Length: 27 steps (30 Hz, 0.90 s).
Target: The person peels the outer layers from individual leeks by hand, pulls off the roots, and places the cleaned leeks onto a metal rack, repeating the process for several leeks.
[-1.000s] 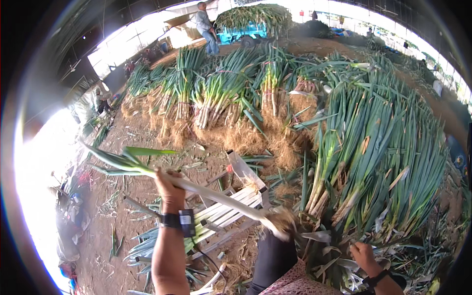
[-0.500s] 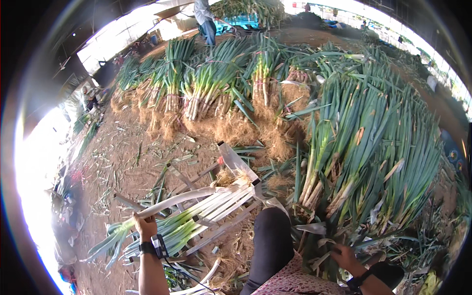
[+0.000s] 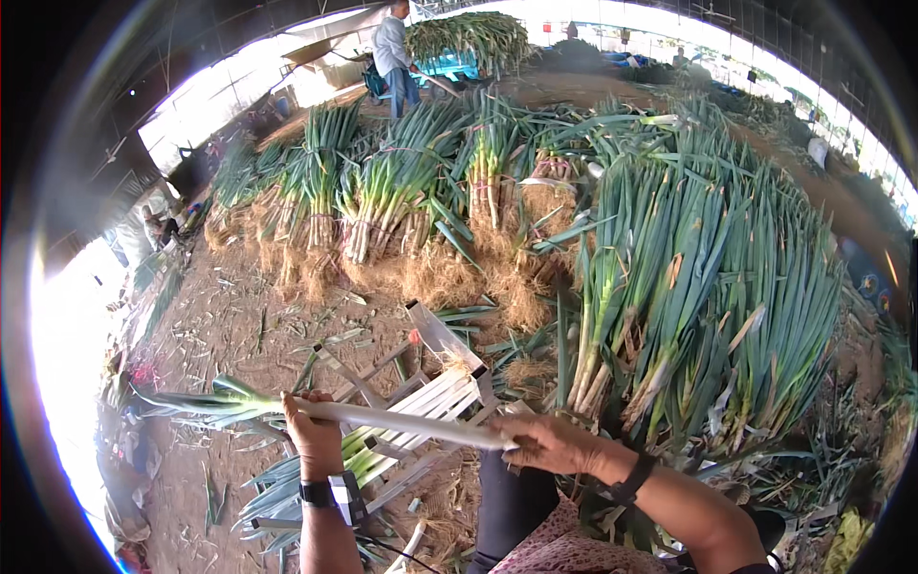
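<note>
A long green onion [image 3: 411,421] with a thick white stalk lies level in front of me, its green leaves pointing left. My left hand [image 3: 314,438] is closed around it where white turns to green. At the white end, my right hand [image 3: 564,445] has its fingers closed on the tip; the exact grip is partly hidden. Below the held onion, a metal rack [image 3: 442,335] carries several more green onions [image 3: 359,461], laid side by side with white ends toward the rack's end plate. A small dark device with a cable is at my left wrist.
Rooted green onions [image 3: 703,287] are heaped at the right. Tied bundles [image 3: 368,210] with brown roots line the far side. Trimmings litter the dirt floor [image 3: 239,325]. Farther back, a person [image 3: 392,57] stands beside a blue cart [image 3: 449,65] loaded with greens.
My right hand has come from the lower right to the onion's white end. The held onion has swung level and moved right, and the roots seen at its end no longer show.
</note>
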Each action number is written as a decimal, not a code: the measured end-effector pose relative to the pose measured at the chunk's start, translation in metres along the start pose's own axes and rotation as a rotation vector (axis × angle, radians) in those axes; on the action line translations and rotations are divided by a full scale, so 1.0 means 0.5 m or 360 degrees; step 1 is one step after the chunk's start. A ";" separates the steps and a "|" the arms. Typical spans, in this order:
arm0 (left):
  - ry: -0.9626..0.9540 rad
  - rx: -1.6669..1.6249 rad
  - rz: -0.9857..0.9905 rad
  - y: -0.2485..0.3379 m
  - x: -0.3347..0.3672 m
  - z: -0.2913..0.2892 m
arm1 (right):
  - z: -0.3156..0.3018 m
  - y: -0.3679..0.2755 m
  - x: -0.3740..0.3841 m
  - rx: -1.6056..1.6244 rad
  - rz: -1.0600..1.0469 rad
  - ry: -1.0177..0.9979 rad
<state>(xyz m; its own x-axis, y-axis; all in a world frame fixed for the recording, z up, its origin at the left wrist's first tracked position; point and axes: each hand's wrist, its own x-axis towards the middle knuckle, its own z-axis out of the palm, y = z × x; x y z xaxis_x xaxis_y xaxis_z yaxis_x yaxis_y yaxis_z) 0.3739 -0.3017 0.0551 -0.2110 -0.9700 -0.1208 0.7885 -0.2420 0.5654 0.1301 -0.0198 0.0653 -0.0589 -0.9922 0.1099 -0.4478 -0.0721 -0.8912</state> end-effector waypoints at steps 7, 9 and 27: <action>0.0170 0.0279 0.0145 0.072 0.004 -0.042 | 0.069 0.041 -0.025 0.0279 0.0386 -0.0381; 0.0125 0.0247 0.0224 0.115 0.022 -0.076 | 0.068 0.014 -0.016 0.0845 0.0701 -0.0491; 0.0588 0.0510 0.0195 0.259 0.055 -0.188 | 0.070 0.014 -0.037 -0.0106 -0.0244 0.0176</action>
<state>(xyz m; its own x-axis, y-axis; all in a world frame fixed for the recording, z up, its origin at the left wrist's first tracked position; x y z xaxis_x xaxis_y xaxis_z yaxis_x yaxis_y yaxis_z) 0.5245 -0.3619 0.0484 0.1365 -0.9485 -0.2857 0.5655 -0.1622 0.8087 0.1595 -0.0055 0.0416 -0.0814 -0.9527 0.2927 -0.5170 -0.2108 -0.8296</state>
